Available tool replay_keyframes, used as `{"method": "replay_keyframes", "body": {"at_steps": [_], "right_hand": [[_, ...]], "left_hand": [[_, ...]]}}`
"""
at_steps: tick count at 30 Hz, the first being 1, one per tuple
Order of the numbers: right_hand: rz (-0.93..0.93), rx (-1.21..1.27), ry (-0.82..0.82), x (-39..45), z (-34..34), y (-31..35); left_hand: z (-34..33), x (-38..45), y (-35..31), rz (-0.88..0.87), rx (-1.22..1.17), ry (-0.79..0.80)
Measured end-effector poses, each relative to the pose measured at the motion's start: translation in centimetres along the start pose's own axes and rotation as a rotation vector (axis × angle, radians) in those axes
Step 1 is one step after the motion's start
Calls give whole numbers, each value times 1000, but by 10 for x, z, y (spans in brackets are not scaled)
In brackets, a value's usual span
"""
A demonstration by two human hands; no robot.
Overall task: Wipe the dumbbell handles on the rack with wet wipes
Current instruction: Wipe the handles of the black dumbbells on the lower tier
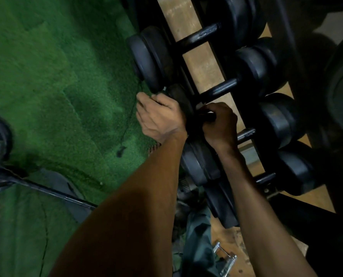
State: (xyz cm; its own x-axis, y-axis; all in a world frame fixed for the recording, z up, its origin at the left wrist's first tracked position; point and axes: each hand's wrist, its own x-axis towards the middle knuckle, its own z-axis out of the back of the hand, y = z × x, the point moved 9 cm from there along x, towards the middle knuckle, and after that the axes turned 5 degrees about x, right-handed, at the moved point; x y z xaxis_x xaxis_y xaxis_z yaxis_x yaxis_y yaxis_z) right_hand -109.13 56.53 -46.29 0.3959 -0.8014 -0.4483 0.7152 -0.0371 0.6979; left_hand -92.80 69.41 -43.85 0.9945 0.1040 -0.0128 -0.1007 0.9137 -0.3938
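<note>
Black metal dumbbell handle (207, 116) on the dark rack (188, 84): my right hand (219, 124) grasps it; my left hand (159, 118) grips the adjoining black weight plate (178, 96).

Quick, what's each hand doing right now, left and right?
Left hand: fingers curled over the near weight head of a dumbbell, gripping it.
Right hand: curled round that dumbbell's handle; no wipe can be seen.

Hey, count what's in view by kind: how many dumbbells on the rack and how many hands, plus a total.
Dumbbells: 4
Hands: 2, left hand and right hand
Total: 6
</note>
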Motion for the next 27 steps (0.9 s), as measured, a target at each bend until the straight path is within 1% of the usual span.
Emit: {"method": "replay_keyframes", "body": {"at_steps": [1,4,7,9,12,14,16,19,23,27], "right_hand": [[-78,65,1,-2,-3,-8],[-338,370,16,-8,-13,-27],[-470,579,-24,-8,-19,-38],[-525,662,-38,-10,-21,-43],[-526,770,-7,-13,-22,-41],[-480,889,60,-15,-22,-33],[-478,974,116,-16,-24,-27],[-516,1056,154,-11,-30,-27],[-620,1282,180,-2,-44,-22],[-608,1431,224,13,-51,-11]], "left_hand": [[0,0,0,-5,3,1],[0,-1,0,-8,7,9],[0,-1,0,-3,-1,7],[0,-1,-1,-2,0,12],[1,-1,-1,1,-5,13],[1,-2,-2,-1,0,10],[0,-1,-2,-4,6,16],[0,-1,-2,-8,12,18],[0,-1,-3,-16,16,20],[2,-1,-6,-22,5,31]]}}
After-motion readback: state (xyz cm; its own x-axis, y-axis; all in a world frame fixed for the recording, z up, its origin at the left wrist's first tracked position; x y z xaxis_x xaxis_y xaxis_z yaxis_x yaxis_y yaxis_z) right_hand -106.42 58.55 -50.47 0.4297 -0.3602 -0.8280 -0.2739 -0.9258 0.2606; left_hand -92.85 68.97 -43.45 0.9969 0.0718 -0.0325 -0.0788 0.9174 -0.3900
